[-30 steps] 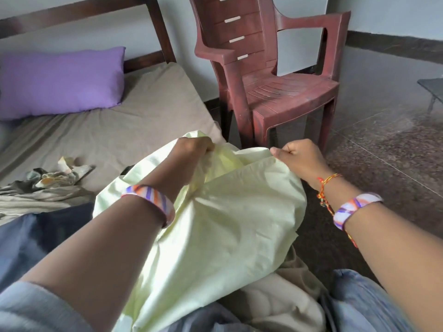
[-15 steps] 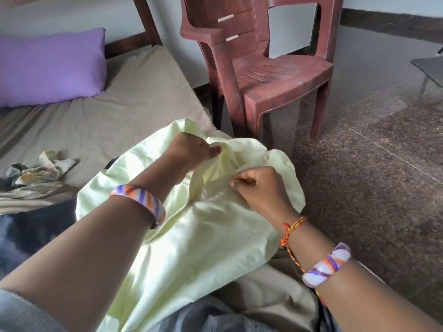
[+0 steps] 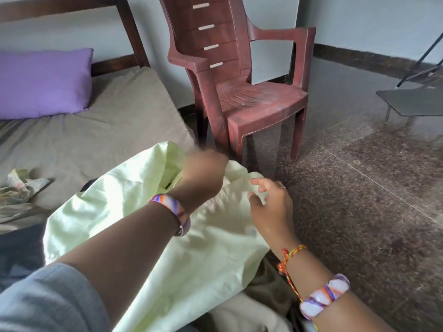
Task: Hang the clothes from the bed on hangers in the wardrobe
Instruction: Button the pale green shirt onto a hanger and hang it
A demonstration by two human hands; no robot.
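Observation:
A pale yellow-green garment [image 3: 191, 248] lies bunched over the near corner of the bed [image 3: 107, 130], spilling toward me. My left hand [image 3: 203, 173] is motion-blurred and curled at the garment's top edge, gripping a fold of it. My right hand [image 3: 268, 204] hovers just right of it at the cloth's right edge, fingers spread and loosely bent, with nothing pinched between them. More clothes lie on the bed: a patterned crumpled piece [image 3: 19, 185], a dark blue garment [image 3: 19, 255] and a beige one [image 3: 239, 315] under the green cloth.
A purple pillow [image 3: 43, 82] rests at the head of the bed. A dark red plastic chair [image 3: 251, 99] stands on the speckled floor right beside the bed corner. A dark metal stand [image 3: 412, 101] is at the far right.
My right hand let go of the cloth it was pinching and moved right, fingers now spread. My left hand shifted right along the top edge, still holding the garment.

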